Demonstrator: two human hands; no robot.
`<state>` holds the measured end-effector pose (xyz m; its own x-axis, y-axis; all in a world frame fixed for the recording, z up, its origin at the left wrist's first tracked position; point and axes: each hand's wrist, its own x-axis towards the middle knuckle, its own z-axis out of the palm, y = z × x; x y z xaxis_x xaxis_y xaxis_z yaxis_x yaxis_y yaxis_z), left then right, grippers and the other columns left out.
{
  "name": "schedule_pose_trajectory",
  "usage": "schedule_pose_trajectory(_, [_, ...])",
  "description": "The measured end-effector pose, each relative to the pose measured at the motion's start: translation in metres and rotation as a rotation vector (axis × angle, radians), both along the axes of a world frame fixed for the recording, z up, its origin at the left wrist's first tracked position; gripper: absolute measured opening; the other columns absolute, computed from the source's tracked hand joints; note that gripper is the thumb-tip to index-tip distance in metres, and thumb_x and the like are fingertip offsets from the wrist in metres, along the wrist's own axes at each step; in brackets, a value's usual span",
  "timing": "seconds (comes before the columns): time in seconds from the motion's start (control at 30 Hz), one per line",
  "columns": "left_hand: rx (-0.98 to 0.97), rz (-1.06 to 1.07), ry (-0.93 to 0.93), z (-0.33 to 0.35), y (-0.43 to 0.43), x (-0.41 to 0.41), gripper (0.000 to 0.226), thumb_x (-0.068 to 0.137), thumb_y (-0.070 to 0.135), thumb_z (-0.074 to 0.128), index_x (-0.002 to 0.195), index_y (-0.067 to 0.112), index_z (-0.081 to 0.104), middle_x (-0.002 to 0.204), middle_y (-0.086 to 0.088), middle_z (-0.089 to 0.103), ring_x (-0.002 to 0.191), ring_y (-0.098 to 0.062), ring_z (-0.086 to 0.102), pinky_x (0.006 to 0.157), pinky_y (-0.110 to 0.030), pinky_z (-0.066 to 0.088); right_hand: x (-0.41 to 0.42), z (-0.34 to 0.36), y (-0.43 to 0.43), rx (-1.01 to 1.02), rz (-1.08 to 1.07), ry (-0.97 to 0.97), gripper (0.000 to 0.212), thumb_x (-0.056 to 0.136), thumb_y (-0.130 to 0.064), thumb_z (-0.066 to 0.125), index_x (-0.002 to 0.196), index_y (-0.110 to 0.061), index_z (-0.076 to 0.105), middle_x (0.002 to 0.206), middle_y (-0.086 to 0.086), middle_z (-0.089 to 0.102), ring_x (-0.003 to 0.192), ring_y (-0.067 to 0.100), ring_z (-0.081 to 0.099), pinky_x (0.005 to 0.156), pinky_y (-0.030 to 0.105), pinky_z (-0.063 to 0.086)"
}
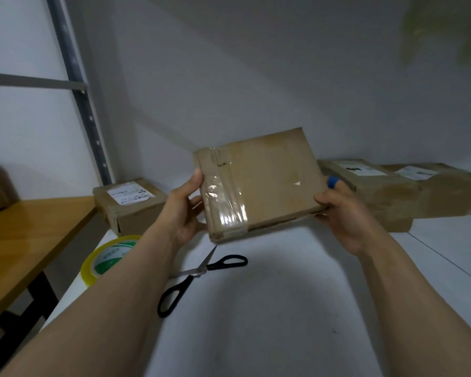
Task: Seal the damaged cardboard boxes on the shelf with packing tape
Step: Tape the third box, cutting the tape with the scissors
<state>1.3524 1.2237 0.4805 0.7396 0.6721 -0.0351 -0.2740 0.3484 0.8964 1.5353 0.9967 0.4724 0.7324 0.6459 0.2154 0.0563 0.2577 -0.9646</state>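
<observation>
A flat cardboard box (267, 178) is held tilted above the white shelf (269, 308), with a strip of clear tape running down its left part. My left hand (185, 210) grips its left edge, thumb on top. My right hand (343, 210) grips its right front corner; a blue band sits on one finger. A roll of yellowish packing tape (106, 258) with a green and white core lies at the shelf's left edge, partly behind my left forearm. Black-handled scissors (199, 276) lie open on the shelf below the box.
A small labelled cardboard box (128, 205) stands at the back left of the shelf. Two larger labelled boxes (378, 191) lie at the back right. A grey metal upright (85, 104) rises on the left, with a wooden table (25, 240) beside it.
</observation>
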Motion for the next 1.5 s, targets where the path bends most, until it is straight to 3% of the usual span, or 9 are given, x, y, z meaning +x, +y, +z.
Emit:
schedule_pose_trajectory(0.2, [0.233, 0.001, -0.056, 0.003, -0.011, -0.006, 0.039, 0.091, 0.060, 0.056, 0.113, 0.029, 0.067, 0.116, 0.009, 0.070, 0.123, -0.017, 0.056, 0.096, -0.052, 0.051, 0.000, -0.009, -0.002, -0.123, -0.099, -0.058, 0.060, 0.078, 0.026, 0.049, 0.127, -0.007, 0.041, 0.108, 0.012, 0.067, 0.096, 0.023, 0.064, 0.068, 0.028, 0.054])
schedule_pose_trajectory(0.37, [0.326, -0.017, -0.046, 0.012, -0.032, 0.001, 0.052, 0.094, 0.059, 0.052, 0.124, 0.019, 0.063, 0.112, -0.002, 0.075, 0.096, -0.012, 0.073, 0.071, -0.026, 0.058, 0.004, -0.015, 0.003, -0.336, -0.276, -0.156, 0.071, 0.083, 0.016, 0.054, 0.141, -0.021, 0.036, 0.117, -0.001, 0.064, 0.117, 0.027, 0.060, 0.088, 0.041, 0.054])
schedule_pose_trajectory(0.5, [0.364, 0.048, 0.008, 0.023, -0.037, 0.003, 0.056, 0.098, 0.033, 0.060, 0.147, 0.031, 0.033, 0.118, 0.002, 0.058, 0.094, -0.011, 0.064, 0.064, -0.024, 0.053, -0.022, 0.011, -0.001, -0.307, -0.515, -0.690, 0.090, 0.084, 0.000, 0.063, 0.155, -0.033, 0.020, 0.158, -0.001, 0.031, 0.147, 0.020, 0.026, 0.121, 0.041, 0.024])
schedule_pose_trajectory(0.63, [0.509, 0.049, -0.092, 0.037, -0.040, 0.007, 0.044, 0.104, 0.032, 0.046, 0.138, 0.005, 0.052, 0.112, -0.001, 0.065, 0.079, 0.005, 0.068, 0.062, -0.010, 0.051, -0.049, 0.019, 0.010, -0.392, -0.439, -1.074, 0.077, 0.086, -0.007, 0.063, 0.154, -0.028, 0.033, 0.162, 0.000, 0.029, 0.151, 0.015, 0.016, 0.121, 0.030, 0.004])
schedule_pose_trajectory(0.77, [0.644, 0.089, 0.132, 0.050, -0.037, 0.009, 0.046, 0.094, 0.055, 0.058, 0.108, 0.014, 0.071, 0.104, 0.004, 0.070, 0.093, -0.006, 0.065, 0.071, -0.021, 0.044, -0.047, 0.014, 0.017, -0.338, -0.471, -1.130, 0.056, 0.081, -0.001, 0.064, 0.135, -0.014, 0.060, 0.143, 0.007, 0.055, 0.138, 0.021, 0.038, 0.114, 0.025, 0.013])
schedule_pose_trajectory(0.93, [0.711, 0.024, 0.356, 0.054, -0.038, 0.014, 0.067, 0.065, 0.082, 0.068, 0.110, 0.032, 0.061, 0.126, -0.002, 0.056, 0.109, -0.021, 0.061, 0.076, -0.031, 0.046, -0.046, 0.016, 0.012, -0.374, -0.464, -1.126, 0.044, 0.085, -0.013, 0.062, 0.128, -0.020, 0.063, 0.128, 0.000, 0.061, 0.127, 0.020, 0.045, 0.105, 0.025, 0.020])
schedule_pose_trajectory(1.17, [0.675, -0.069, 0.261, 0.052, -0.032, 0.025, 0.019, 0.103, 0.026, 0.053, 0.117, 0.021, 0.064, 0.105, 0.001, 0.064, 0.091, -0.016, 0.060, 0.082, -0.041, 0.051, -0.051, 0.033, 0.009, -0.362, -0.679, -1.154, 0.030, 0.100, -0.047, 0.038, 0.080, -0.026, 0.046, 0.078, -0.008, 0.054, 0.085, 0.022, 0.048, 0.078, 0.034, 0.028])
schedule_pose_trajectory(1.33, [0.628, -0.114, 0.252, 0.052, -0.029, 0.036, 0.018, 0.103, 0.022, 0.051, 0.110, 0.021, 0.067, 0.096, -0.003, 0.065, 0.079, -0.017, 0.059, 0.065, -0.031, 0.046, -0.043, 0.072, 0.015, -0.810, -0.529, -1.266, 0.045, 0.104, -0.052, 0.030, 0.102, -0.022, 0.064, 0.105, 0.003, 0.066, 0.108, 0.028, 0.050, 0.085, 0.039, 0.035])
schedule_pose_trajectory(1.5, [0.568, -0.145, 0.177, 0.048, -0.024, 0.044, 0.025, 0.103, 0.027, 0.048, 0.113, 0.021, 0.071, 0.114, -0.011, 0.067, 0.093, -0.020, 0.062, 0.073, -0.034, 0.049, -0.042, 0.073, 0.015, -0.888, -0.491, -1.206, 0.050, 0.103, -0.057, 0.024, 0.116, -0.023, 0.059, 0.120, 0.003, 0.057, 0.119, 0.026, 0.042, 0.098, 0.044, 0.032])
